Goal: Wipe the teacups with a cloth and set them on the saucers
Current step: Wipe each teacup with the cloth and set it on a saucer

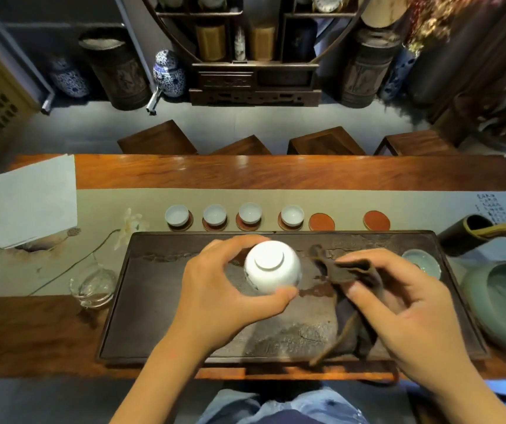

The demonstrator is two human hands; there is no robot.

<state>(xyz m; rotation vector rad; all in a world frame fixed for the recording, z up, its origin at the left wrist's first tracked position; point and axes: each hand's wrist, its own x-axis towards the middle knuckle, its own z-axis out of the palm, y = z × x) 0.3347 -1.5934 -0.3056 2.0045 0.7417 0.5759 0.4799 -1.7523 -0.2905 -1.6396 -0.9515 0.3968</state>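
Fingers [236, 243] of the left hand [215, 289] curl around a white teacup [271, 267], thumb pressed on its near side and the others wrapped over the far side, so the cup is held upside down with its foot ring facing up, above the dark tray [160, 301]. The left forearm comes up from the lower edge, wrist bent inward. The right hand [404, 304] sits just beside the cup, palm turned left, its thumb and fingers pinching a bunched brown cloth [352, 276]; the cloth's loose end trails down onto the tray toward the near rim. Cloth and cup look apart, though the gap is narrow and hard to judge from this angle. At the tray's far right corner rests a pale green dish [423, 261]. Beyond the tray, on the grey runner [108, 200], stands a row of saucers: four small cups [250, 213] already sit upright on the four left ones, while two red saucers [321, 222] at the right end lie bare. A glass pitcher [92, 286] stands left of the tray.
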